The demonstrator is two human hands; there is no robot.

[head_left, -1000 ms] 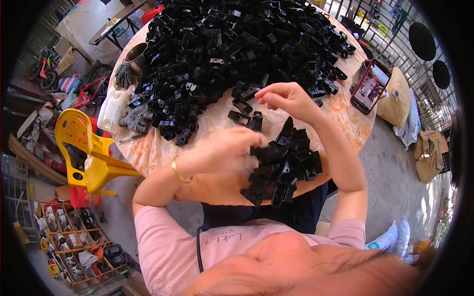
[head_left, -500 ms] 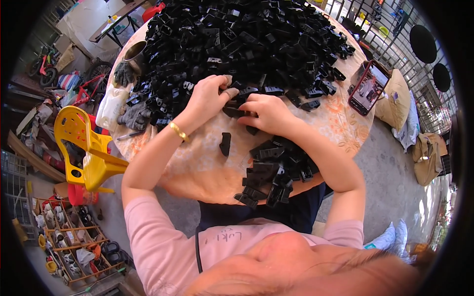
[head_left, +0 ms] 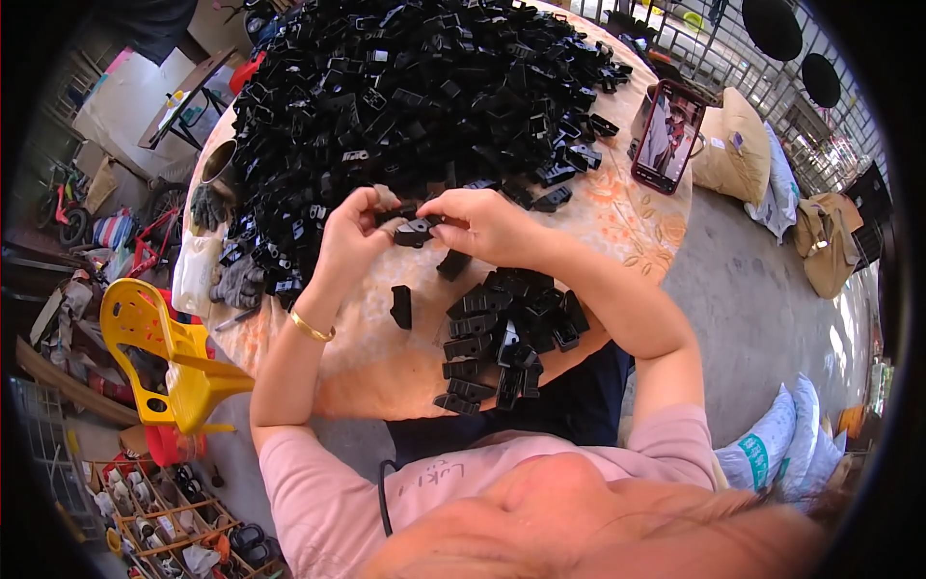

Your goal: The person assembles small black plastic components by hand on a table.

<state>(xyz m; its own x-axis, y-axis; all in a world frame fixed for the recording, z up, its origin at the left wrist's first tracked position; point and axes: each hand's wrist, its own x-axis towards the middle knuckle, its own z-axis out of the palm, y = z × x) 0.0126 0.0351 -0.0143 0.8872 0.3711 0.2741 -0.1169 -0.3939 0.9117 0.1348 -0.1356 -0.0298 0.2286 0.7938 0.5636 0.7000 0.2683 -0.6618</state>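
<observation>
One black part (head_left: 415, 230) between fingers (head_left: 448, 205) of left hand (head_left: 347, 234), right hand (head_left: 490, 228).

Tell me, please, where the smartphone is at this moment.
In the head view, the smartphone is at the right edge of the round table, between the large heap of black parts and the beige sack.
</observation>
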